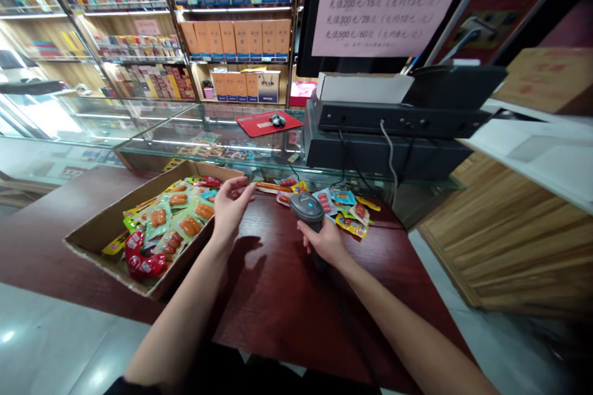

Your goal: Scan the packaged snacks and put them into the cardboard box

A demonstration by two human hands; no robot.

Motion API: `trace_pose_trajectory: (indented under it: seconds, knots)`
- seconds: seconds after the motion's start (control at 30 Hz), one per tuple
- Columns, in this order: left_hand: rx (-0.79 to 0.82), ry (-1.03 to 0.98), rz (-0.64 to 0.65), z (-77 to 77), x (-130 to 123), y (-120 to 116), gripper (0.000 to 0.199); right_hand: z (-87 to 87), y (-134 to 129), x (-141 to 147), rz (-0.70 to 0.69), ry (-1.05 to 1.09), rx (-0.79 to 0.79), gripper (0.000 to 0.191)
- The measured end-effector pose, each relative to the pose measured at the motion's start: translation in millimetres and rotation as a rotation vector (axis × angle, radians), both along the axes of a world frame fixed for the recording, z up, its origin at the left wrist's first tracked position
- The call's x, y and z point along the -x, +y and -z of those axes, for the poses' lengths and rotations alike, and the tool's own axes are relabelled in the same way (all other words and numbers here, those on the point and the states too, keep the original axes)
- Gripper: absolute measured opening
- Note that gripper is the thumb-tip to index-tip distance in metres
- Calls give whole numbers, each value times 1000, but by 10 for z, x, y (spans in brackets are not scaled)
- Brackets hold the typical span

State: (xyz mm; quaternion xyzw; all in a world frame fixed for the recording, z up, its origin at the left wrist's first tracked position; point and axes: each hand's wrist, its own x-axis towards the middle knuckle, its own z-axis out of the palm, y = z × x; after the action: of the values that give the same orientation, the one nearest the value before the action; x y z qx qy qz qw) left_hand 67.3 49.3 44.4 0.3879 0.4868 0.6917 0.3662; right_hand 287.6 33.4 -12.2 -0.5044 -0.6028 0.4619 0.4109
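My right hand (324,241) is closed round the handle of a dark grey barcode scanner (306,207), its head pointing away from me. My left hand (233,202) is raised over the right edge of an open cardboard box (113,207), fingers loosely bent and apart, with nothing seen between them. Small packets of sausages (178,199) and a red curved packet (141,259) fill the box. Just beyond my left fingertips is a long orange sausage stick (278,187). More snack packets (354,225) lie loose on the table, behind and right of the scanner.
Behind the dark red table (273,315) stands a glass counter (167,129) with a red mat (254,124) and a mouse (278,120). Black equipment (361,148) with cables and a monitor bearing a paper sign (384,6) rise at the back right. Stocked shelves (231,62) line the wall.
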Motion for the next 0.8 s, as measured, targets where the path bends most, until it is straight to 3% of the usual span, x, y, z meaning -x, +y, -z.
trace_pose_trajectory:
  seconds: [0.27,0.4,0.53,0.8]
  knots:
    - [305,120,401,547,-685,908,46,-3,67,-110,78,12,20,30]
    - [405,388,403,707,-857,1152,51,5,121,-254,126,7,41,30]
    - [387,553,356,739,-855,1227,35,-29,122,-400,140,9,45,31]
    - [279,134,385,728,-739,937,33,-83,83,-492,134,48,68,32]
